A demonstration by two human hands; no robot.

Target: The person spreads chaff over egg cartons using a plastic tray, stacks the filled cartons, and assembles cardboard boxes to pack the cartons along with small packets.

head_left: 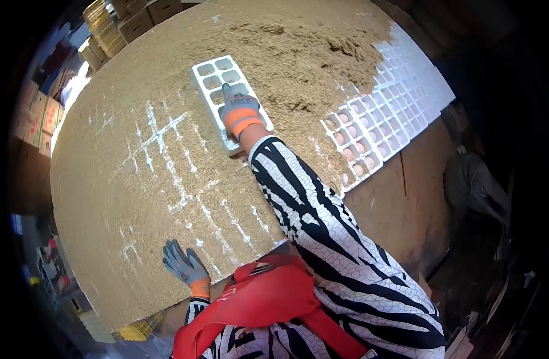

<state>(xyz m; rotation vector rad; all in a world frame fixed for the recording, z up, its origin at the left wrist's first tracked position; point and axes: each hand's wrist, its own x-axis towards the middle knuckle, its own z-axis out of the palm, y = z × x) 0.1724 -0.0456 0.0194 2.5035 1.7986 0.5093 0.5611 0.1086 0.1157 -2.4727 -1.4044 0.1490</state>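
Note:
My right hand [240,106], in a grey glove with an orange cuff, grips a white foam tray [217,110] by its middle. The tray has two rows of square compartments and rests on loose brown husk-like material [280,66]. Some of that material shows inside the compartments. My left hand [186,266], gloved the same way, lies flat near the front edge with its fingers apart, touching the husk layer. White tray ridges [161,143] poke through the husk between my hands.
More white foam trays [406,113] stand to the right, with pale egg-like rounds [358,146] in the nearer compartments. Cardboard boxes [44,113] are stacked at the left, others [137,24] at the back. Yellow stacked trays [104,27] stand beside them.

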